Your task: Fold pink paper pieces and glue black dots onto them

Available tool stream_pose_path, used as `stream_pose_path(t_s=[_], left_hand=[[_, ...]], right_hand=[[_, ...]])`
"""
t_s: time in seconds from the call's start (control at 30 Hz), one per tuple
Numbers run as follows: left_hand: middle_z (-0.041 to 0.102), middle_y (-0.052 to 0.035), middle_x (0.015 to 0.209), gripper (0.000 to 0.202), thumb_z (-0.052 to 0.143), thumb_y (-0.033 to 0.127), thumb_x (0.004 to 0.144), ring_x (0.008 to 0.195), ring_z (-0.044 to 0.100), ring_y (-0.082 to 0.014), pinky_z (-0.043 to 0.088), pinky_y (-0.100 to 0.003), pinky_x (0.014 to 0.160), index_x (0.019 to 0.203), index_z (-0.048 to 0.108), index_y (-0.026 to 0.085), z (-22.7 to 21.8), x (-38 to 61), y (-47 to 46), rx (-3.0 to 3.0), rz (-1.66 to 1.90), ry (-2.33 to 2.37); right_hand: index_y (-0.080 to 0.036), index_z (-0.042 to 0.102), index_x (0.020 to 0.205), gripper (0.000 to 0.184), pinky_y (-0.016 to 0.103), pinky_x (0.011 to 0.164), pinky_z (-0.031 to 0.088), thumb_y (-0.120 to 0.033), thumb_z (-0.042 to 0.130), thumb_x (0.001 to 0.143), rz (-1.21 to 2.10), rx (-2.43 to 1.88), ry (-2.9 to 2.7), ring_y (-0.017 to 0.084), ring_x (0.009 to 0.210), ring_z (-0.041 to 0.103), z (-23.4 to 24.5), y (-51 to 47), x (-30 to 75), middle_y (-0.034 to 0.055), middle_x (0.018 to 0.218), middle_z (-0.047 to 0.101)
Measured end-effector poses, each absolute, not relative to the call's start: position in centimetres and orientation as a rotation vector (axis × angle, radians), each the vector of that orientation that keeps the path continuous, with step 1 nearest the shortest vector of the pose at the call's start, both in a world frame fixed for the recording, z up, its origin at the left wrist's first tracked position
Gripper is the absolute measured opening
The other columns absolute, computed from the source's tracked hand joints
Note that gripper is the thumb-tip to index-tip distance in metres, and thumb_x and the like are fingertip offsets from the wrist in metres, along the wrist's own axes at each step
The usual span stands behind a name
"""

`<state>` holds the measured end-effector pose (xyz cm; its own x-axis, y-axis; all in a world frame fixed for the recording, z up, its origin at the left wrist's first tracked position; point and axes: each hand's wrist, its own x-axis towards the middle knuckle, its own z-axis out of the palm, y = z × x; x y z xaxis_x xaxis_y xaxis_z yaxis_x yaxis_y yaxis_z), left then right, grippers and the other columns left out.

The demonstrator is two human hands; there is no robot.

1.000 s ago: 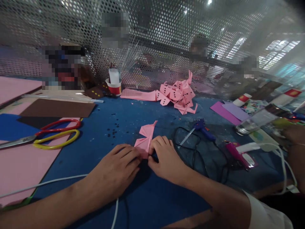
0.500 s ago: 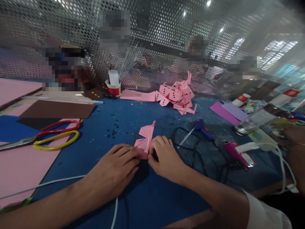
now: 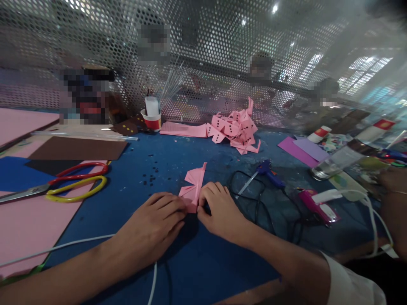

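A folded pink paper butterfly wing shape (image 3: pixel 192 186) lies on the blue table between my hands. My left hand (image 3: pixel 162 220) rests over its lower left edge, fingers together and pressing the paper. On the other side, my right hand (image 3: pixel 219 205) curls with thumb and fingers at the paper's right folded edge. Small black paper squares (image 3: pixel 149 180) are scattered to the left, beyond my left hand. Farther back sits a heap of pink folded papers with black dots (image 3: pixel 237 129), beside a pink pleated strip (image 3: pixel 182 129).
Scissors with red and yellow handles (image 3: pixel 78 186) lie at left on coloured sheets. A blue glue gun (image 3: pixel 270 174) with a black cord lies right of my right hand, near a magenta device (image 3: pixel 318 207). A paper cup (image 3: pixel 152 120) stands at the back. Another person's arm (image 3: pixel 394 203) is at right.
The view has shifted slightly. Both hands stay at the pink paper with almost no visible movement.
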<state>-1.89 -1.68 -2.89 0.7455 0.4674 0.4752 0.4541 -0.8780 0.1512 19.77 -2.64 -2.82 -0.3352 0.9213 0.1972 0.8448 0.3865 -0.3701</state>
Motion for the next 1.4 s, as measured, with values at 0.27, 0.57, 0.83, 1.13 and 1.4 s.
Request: stream_pose_path(t_s=[0.27, 0.57, 0.83, 1.13, 1.4], left_hand=[[0.073, -0.0074, 0.104, 0.019, 0.052, 0.016, 0.096, 0.102, 0.063, -0.0231, 0.043, -0.042, 0.098, 0.093, 0.071, 0.016, -3.1, -1.6, -1.7, 2.952, 0.806, 0.758], [0.072, -0.0080, 0.104, 0.018, 0.052, 0.015, 0.096, 0.102, 0.063, -0.0235, 0.045, -0.043, 0.096, 0.096, 0.069, 0.016, -3.2, -1.7, -1.6, 2.943, 0.795, 0.753], [0.070, -0.0059, 0.109, 0.017, 0.052, 0.014, 0.094, 0.105, 0.062, -0.0218, 0.046, -0.039, 0.095, 0.105, 0.064, 0.020, -3.3, -2.0, -1.5, 2.729, 0.707, 0.853], [0.068, -0.0060, 0.121, 0.050, 0.063, 0.016, 0.082, 0.111, 0.063, -0.0263, 0.049, -0.042, 0.096, 0.131, 0.053, 0.026, -4.5, -1.5, 0.1, 2.398, 0.780, 1.127], [0.068, -0.0002, 0.091, 0.043, 0.068, 0.023, 0.084, 0.086, 0.066, -0.0178, 0.051, -0.033, 0.085, 0.125, 0.057, 0.023, -2.2, -1.4, 1.3, 1.759, 0.869, 0.986]], right_hand=[[-0.021, 0.050, 0.083, 0.013, 0.037, 0.082, 0.037, -0.021, 0.061, 0.078, 0.250, -1.556, -2.252, 0.023, 0.095, 0.047, -3.1, -2.7, 19.2, 0.0033, 0.095, 0.056], [-0.021, 0.049, 0.084, 0.013, 0.037, 0.082, 0.036, -0.017, 0.059, 0.076, 0.261, -1.554, -2.261, 0.023, 0.095, 0.047, -3.0, -2.7, 19.2, 0.0033, 0.095, 0.056], [-0.021, 0.054, 0.091, 0.014, 0.036, 0.085, 0.038, -0.013, 0.060, 0.081, 0.366, -1.466, -2.218, 0.021, 0.096, 0.050, -2.9, -2.6, 20.2, 0.0018, 0.100, 0.060], [-0.020, 0.060, 0.106, 0.019, 0.039, 0.090, 0.041, -0.013, 0.058, 0.089, 0.279, -1.405, -2.273, 0.023, 0.104, 0.052, -3.1, -2.7, 20.2, 0.0064, 0.111, 0.059], [-0.024, 0.057, 0.123, 0.036, 0.043, 0.099, 0.044, -0.009, 0.054, 0.090, 0.277, -1.259, -2.129, 0.024, 0.113, 0.053, -2.1, -2.4, 20.5, 0.0079, 0.120, 0.057]])
